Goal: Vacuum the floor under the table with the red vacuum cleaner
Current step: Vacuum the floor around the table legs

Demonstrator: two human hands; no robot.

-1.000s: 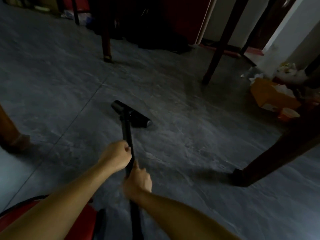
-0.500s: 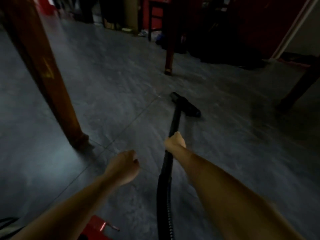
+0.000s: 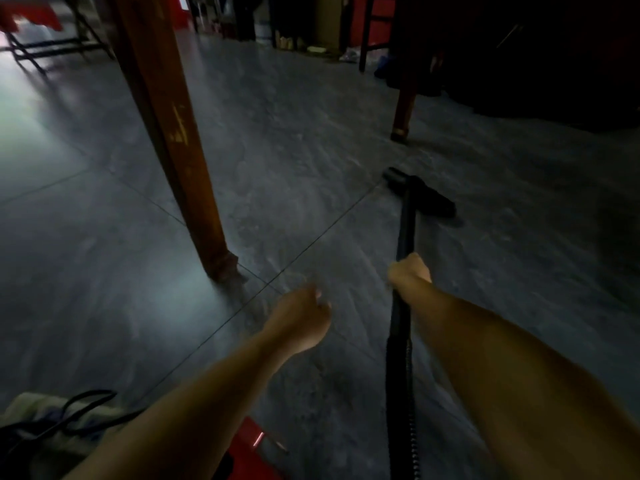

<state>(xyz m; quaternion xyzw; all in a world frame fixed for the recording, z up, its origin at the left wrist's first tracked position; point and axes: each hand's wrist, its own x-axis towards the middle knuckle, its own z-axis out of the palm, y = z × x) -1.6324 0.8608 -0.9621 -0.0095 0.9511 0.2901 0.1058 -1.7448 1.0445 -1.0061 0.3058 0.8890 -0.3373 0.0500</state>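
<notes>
My right hand [image 3: 410, 273] grips the black vacuum wand [image 3: 406, 233], which runs forward to the black floor nozzle [image 3: 424, 197] resting on the grey tiled floor [image 3: 304, 174]. A ribbed black hose [image 3: 410, 410] trails back from the wand toward me. My left hand [image 3: 299, 322] hovers left of the wand in a loose fist, holding nothing. A corner of the red vacuum body [image 3: 251, 452] shows at the bottom edge, partly hidden by my left forearm.
A thick wooden table leg [image 3: 183, 150] stands left of centre; another table leg [image 3: 403, 109] stands beyond the nozzle. Dark furniture fills the back right. A black cable [image 3: 69, 410] and a pale cloth lie at bottom left. A folding frame stands at far left.
My left hand let go of the wand and now hovers beside it. The view swung left, bringing the near table leg into sight. My right hand still holds the wand.
</notes>
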